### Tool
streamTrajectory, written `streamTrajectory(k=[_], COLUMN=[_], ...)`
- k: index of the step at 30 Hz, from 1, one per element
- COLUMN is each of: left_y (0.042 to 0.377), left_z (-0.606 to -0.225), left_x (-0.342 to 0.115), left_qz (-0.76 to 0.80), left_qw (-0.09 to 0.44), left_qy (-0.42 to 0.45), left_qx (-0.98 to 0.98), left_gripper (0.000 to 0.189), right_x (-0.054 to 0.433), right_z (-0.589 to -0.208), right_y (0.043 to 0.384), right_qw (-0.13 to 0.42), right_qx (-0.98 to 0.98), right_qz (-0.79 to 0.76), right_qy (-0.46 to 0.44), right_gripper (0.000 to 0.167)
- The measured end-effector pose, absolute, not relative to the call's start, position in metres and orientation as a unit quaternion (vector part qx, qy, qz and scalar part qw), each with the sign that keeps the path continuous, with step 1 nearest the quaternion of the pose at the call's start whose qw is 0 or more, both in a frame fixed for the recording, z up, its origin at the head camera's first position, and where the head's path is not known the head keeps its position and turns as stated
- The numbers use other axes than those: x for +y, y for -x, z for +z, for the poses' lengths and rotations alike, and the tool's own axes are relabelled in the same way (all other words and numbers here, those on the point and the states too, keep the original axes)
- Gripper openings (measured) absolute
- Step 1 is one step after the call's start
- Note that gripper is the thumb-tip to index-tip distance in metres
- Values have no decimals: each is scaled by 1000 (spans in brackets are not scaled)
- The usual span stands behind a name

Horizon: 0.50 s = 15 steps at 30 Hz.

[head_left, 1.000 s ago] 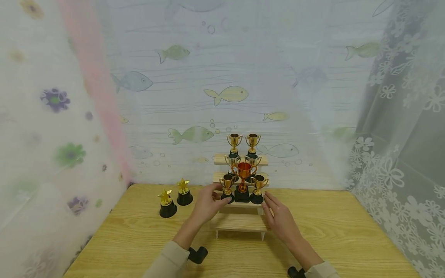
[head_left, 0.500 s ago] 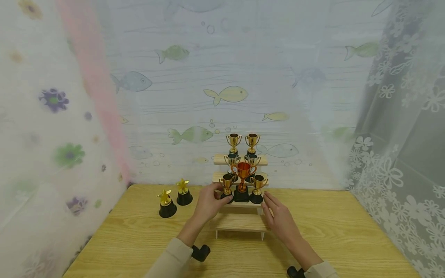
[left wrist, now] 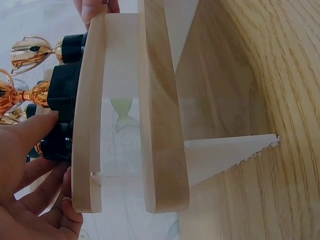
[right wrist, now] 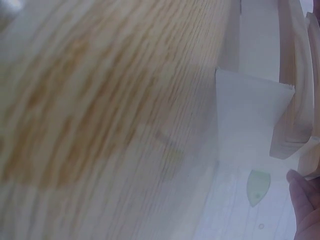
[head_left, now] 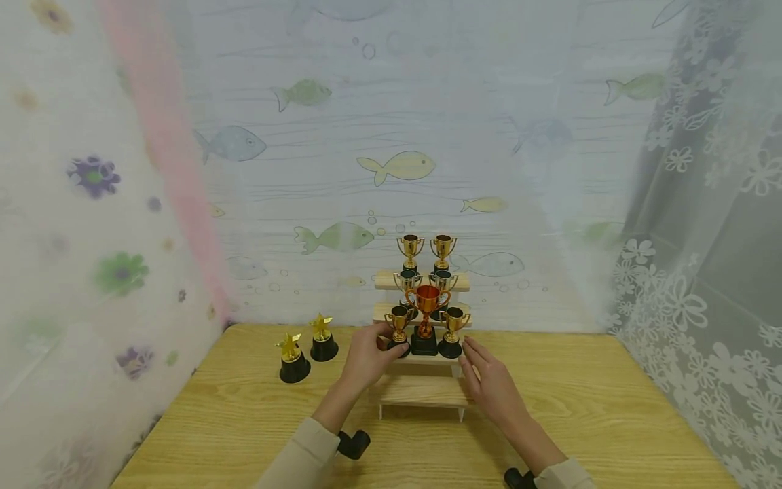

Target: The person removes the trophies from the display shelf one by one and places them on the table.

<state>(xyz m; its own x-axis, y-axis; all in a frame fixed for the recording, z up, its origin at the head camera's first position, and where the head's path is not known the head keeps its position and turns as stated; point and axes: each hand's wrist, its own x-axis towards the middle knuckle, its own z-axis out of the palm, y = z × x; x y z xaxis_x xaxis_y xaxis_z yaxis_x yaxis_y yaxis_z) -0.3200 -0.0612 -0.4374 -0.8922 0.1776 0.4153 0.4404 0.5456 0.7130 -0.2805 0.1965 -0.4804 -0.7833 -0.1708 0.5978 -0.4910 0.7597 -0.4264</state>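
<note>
Just below the centre of the head view, the left hand pinches the black base of the left small cup on a stepped wooden stand; a larger orange cup stands upright beside it; the right hand, fingers extended, lies by the stand's right side, contact unclear. Two star trophies stand on the tabletop, lower left.

The front-left gold cup trophy, 2-handled and black-based, stands upright on the tiered wooden shelf.
</note>
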Motion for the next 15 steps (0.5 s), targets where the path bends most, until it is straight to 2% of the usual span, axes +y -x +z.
streamTrajectory(k=[15], left_y=[317], left_z=[-430], left_x=[-62], left_qz=[-444], left_qw=[152], left_qy=[175], left_qx=[-865], left_gripper=[28], right_x=[198], right_z=[-481], right_y=[281], right_qw=[271], right_qx=[-898], right_qz=[294], right_qy=[-184], right_gripper=[41])
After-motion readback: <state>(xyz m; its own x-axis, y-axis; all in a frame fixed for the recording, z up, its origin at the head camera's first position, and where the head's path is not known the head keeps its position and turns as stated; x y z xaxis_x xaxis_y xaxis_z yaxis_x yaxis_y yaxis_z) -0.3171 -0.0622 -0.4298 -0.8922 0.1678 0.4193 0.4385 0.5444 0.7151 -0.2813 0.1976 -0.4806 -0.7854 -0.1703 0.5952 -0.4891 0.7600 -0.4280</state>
